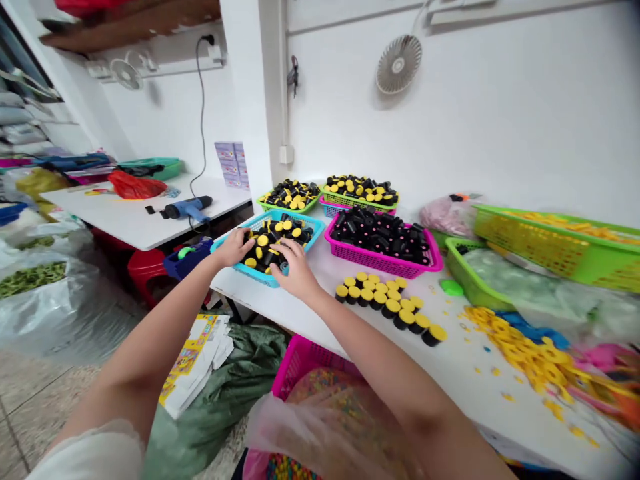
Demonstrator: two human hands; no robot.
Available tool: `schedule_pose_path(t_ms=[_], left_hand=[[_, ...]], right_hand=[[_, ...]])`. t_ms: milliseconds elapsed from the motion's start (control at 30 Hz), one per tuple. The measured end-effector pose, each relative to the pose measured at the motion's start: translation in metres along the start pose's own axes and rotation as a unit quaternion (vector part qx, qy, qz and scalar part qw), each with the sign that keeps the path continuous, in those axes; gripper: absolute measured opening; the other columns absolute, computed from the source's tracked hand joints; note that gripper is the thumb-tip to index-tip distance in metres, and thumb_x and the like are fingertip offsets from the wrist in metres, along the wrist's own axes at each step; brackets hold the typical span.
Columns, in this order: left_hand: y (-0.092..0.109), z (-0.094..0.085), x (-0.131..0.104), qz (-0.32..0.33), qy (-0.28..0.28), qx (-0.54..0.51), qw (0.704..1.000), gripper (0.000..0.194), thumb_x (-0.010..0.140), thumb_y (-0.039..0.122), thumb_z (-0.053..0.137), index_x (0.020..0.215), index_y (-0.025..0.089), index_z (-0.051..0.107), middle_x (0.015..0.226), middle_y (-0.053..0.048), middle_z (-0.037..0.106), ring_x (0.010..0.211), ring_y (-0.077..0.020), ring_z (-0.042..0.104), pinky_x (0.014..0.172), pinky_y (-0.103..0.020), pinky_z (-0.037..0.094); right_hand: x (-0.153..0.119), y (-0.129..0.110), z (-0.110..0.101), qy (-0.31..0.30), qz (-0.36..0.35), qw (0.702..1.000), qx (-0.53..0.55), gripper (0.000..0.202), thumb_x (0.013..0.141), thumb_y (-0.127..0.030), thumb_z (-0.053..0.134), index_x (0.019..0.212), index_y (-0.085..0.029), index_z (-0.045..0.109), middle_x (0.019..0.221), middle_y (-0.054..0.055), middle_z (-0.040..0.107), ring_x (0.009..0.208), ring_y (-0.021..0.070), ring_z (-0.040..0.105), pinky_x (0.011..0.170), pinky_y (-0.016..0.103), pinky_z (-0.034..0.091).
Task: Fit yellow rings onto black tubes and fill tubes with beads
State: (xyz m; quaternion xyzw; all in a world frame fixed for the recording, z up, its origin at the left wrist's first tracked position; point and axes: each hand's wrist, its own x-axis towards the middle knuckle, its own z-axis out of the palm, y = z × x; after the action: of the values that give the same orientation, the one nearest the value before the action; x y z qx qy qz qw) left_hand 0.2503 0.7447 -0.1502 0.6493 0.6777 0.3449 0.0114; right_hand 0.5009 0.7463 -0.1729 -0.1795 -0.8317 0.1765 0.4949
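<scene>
A light-blue basket point(264, 277) on the white table holds many black cylinders with yellow caps point(277, 227). My left hand point(236, 247) lies over its left rim, fingers reaching in to the pieces. At the front right of the same basket is my right hand point(296, 268), thumb and fingers apart over the pieces. Both hands look open, though the fingertips are partly lost among the pieces. To the right, several yellow-capped black cylinders point(391, 307) stand upright in a loose group on the tabletop.
Behind stand green baskets point(289, 208) of capped cylinders; a magenta basket point(370, 261) holds black ones. Yellow plastic pieces point(530, 353) and green baskets point(555, 243) lie right. Below the table edge sits a pink basket point(287, 363). A blue heat gun point(187, 208) rests on another table.
</scene>
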Motion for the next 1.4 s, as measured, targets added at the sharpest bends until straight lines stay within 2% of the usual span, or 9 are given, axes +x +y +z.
schedule_pose_path(t_ms=[133,233,333,433,533,667,833,1100,1400], left_hand=[[0.026,0.004,-0.01,0.045,0.112,0.031,0.992,0.049,0.089,0.041,0.04,0.126,0.009,0.043,0.142,-0.024,0.035,0.141,-0.0381,0.02,0.114,-0.061,0.011],[0.071,0.016,-0.047,0.233,0.233,-0.008,0.944,0.034,0.087,0.034,0.053,0.115,0.018,0.044,0.13,-0.018,0.046,0.129,-0.0314,0.041,0.11,-0.054,0.031],[0.123,0.054,-0.092,0.343,-0.018,-0.108,0.933,0.014,0.092,0.02,0.049,0.105,0.024,0.048,0.117,-0.008,0.056,0.117,-0.0212,0.053,0.109,-0.047,0.036],[0.156,0.115,-0.108,0.226,-0.157,-0.202,0.94,0.071,0.082,0.037,0.068,0.139,0.026,0.028,0.15,-0.015,0.027,0.141,-0.0287,0.028,0.112,-0.049,0.033],[0.162,0.174,-0.084,0.166,-0.168,-0.249,0.939,0.125,0.055,0.049,0.086,0.148,0.023,0.006,0.155,-0.021,0.006,0.145,-0.0398,0.01,0.115,-0.059,0.018],[0.162,0.211,-0.032,0.154,-0.263,-0.302,0.903,0.141,0.045,0.045,0.09,0.151,0.021,-0.001,0.156,-0.022,0.002,0.145,-0.0427,0.003,0.117,-0.058,0.008],[0.175,0.215,-0.008,0.238,-0.407,-0.364,0.803,0.117,0.056,0.034,0.088,0.148,0.029,0.016,0.152,-0.018,0.026,0.141,-0.0374,0.028,0.114,-0.058,0.023],[0.186,0.215,-0.015,0.266,-0.408,-0.363,0.795,0.115,0.056,0.03,0.087,0.147,0.029,0.016,0.154,-0.016,0.024,0.14,-0.0346,0.031,0.113,-0.055,0.027],[0.184,0.201,-0.017,0.309,-0.382,-0.284,0.823,0.085,0.055,0.036,0.085,0.132,0.026,0.05,0.138,-0.01,0.041,0.133,-0.0341,0.037,0.115,-0.052,0.025]], right_hand=[[-0.064,-0.012,-0.094,0.008,-0.007,0.999,-0.043,0.039,0.086,-0.026,0.057,0.125,-0.024,0.052,0.138,0.01,0.044,0.133,0.0236,0.038,0.114,0.045,0.032],[-0.131,-0.006,-0.18,0.051,0.042,0.987,-0.144,0.052,0.082,-0.029,0.066,0.129,-0.03,0.046,0.139,0.009,0.041,0.132,0.0263,0.038,0.111,0.049,0.032],[-0.197,0.022,-0.248,0.095,0.132,0.955,-0.247,0.071,0.071,-0.039,0.077,0.131,-0.029,0.043,0.143,0.012,0.03,0.136,0.0332,0.03,0.112,0.058,0.027],[-0.237,0.059,-0.278,0.04,0.25,0.951,-0.178,0.098,0.065,-0.05,0.079,0.143,-0.029,0.024,0.147,0.015,0.019,0.14,0.0348,0.024,0.108,0.057,0.034],[-0.237,0.087,-0.271,-0.031,0.317,0.944,-0.088,0.125,0.056,-0.054,0.082,0.149,-0.025,0.003,0.154,0.018,0.003,0.145,0.035,0.012,0.112,0.056,0.028],[-0.203,0.107,-0.254,-0.076,0.359,0.93,-0.015,0.143,0.05,-0.055,0.085,0.149,-0.02,-0.012,0.156,0.021,-0.002,0.146,0.0334,0.01,0.117,0.052,0.019],[-0.174,0.116,-0.254,-0.173,0.305,0.936,-0.016,0.136,0.05,-0.051,0.086,0.152,-0.023,0.0,0.153,0.019,0.017,0.144,0.0329,0.021,0.116,0.052,0.02],[-0.161,0.11,-0.225,-0.215,0.28,0.932,-0.078,0.138,0.041,-0.057,0.086,0.148,-0.012,0.012,0.146,0.021,0.02,0.141,0.0348,0.018,0.118,0.049,0.02],[-0.163,0.096,-0.198,-0.187,0.233,0.953,-0.041,0.124,0.051,-0.051,0.083,0.147,-0.016,0.012,0.144,0.02,0.022,0.14,0.0362,0.018,0.116,0.054,0.02]])
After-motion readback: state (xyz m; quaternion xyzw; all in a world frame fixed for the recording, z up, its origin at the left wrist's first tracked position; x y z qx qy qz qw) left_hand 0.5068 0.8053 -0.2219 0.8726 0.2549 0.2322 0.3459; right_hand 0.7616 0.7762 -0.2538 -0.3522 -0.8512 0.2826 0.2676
